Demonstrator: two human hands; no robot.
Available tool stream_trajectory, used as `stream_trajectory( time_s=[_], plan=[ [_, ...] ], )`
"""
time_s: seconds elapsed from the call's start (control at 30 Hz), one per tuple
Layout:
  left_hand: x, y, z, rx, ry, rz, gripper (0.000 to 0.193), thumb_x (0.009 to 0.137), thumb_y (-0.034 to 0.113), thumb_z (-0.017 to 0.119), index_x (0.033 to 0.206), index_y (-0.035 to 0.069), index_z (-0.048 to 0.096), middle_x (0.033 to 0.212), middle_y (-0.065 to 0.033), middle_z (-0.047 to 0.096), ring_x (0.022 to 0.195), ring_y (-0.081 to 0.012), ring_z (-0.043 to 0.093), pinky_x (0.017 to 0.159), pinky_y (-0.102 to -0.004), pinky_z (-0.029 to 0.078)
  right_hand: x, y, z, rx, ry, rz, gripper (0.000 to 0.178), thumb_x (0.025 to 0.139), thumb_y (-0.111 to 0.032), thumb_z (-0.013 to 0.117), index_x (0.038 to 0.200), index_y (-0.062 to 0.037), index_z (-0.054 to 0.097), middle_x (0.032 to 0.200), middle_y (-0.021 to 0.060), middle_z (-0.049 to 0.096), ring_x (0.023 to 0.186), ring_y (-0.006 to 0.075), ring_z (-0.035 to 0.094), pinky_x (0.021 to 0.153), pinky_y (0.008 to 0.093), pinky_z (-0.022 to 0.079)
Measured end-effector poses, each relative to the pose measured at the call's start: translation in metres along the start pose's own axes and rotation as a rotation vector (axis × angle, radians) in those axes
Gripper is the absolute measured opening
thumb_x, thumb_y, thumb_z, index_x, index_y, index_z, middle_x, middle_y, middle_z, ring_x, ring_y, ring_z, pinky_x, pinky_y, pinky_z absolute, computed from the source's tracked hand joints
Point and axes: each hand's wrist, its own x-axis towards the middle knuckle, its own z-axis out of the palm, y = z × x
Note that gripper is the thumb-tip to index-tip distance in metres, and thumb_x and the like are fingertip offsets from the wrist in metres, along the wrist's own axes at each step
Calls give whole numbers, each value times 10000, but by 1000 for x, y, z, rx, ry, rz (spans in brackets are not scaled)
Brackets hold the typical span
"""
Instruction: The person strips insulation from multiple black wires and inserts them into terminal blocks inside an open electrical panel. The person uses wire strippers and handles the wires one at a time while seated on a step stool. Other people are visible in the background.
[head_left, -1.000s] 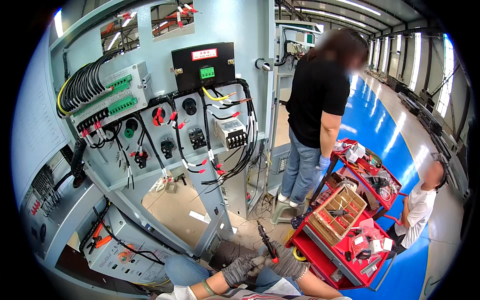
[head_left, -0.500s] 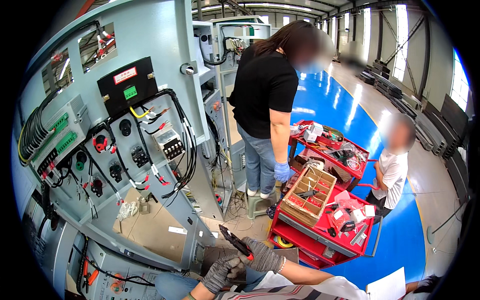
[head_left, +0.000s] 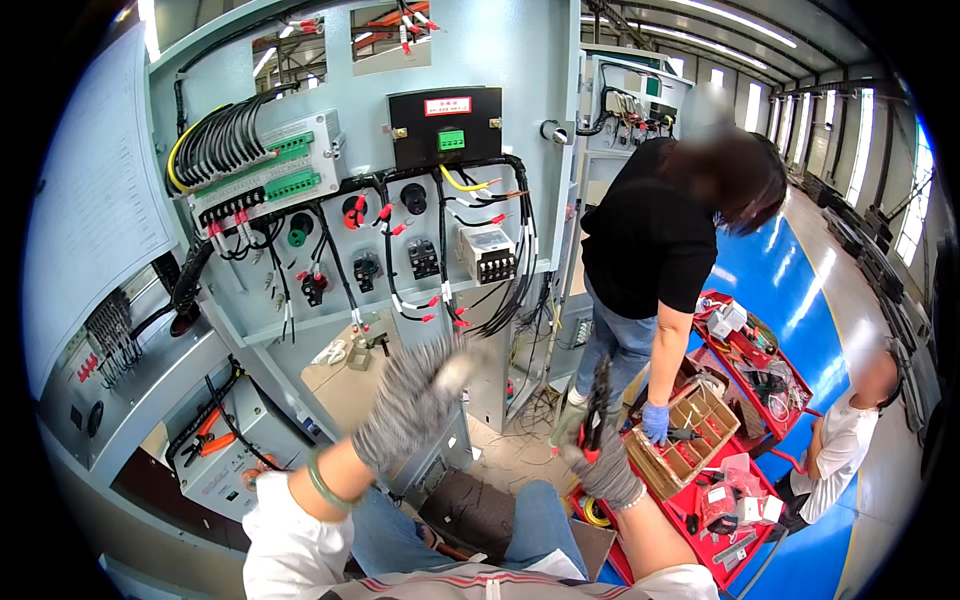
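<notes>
My right hand (head_left: 612,470), in a grey knit glove, grips pliers (head_left: 598,412) with dark jaws pointing up and red on the handles. My left hand (head_left: 408,402), in a matching glove, is raised in front of the cabinet door's lower part. Motion smears its fingers, and I cannot make out anything in them. Above it, the grey-blue cabinet door (head_left: 350,215) carries loose black wires with red terminals. A small white relay-like block (head_left: 487,255) with a black terminal row and a black panel module (head_left: 445,128) are mounted there.
Orange-handled pliers (head_left: 208,436) lie on a grey unit at lower left. A co-worker in black stands right of the door, a blue-gloved hand (head_left: 655,423) in a divided box (head_left: 660,478) on a red cart (head_left: 748,575). Another person stands at far right.
My hands, together before, are now apart: the left went up toward the door, the right moved right with the pliers turned upright. The co-worker's gloved hand reached into the box. The view swung left.
</notes>
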Motion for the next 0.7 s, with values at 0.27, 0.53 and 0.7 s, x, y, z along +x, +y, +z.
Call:
stream_trajectory(
  time_s=[0.27, 0.53, 0.7],
  plan=[
    [95, 52, -3, 1179, 276, 165, 308, 923, 283, 514, 1135, 83, 613, 799, -162, 662, 720, -292, 651, 638, -406, 513, 32, -32, -9, 179, 74, -76, 297, 763, -47, 626, 1041, -28, 524, 916, 31, 583, 817, 122, 562, 732, 257, 464],
    [122, 37, 1, 1174, 224, 110, 280, 920, 283, 513, 1078, 80, 625, 901, -129, 659, 815, -283, 646, 712, -404, 513, 62, -53, -8, 319, 73, -142, 320, 789, -23, 640, 1076, -54, 501, 899, 23, 575, 798, 106, 560, 719, 265, 479],
    [127, 27, -2, 1121, 300, 305, 249, 878, 263, 584, 1056, 102, 650, 875, -120, 655, 809, -284, 639, 708, -385, 511, 100, -72, -13, 433, 53, -317, 352, 790, -43, 675, 1093, -80, 499, 862, 1, 575, 745, 94, 555, 659, 223, 466]
  ],
)
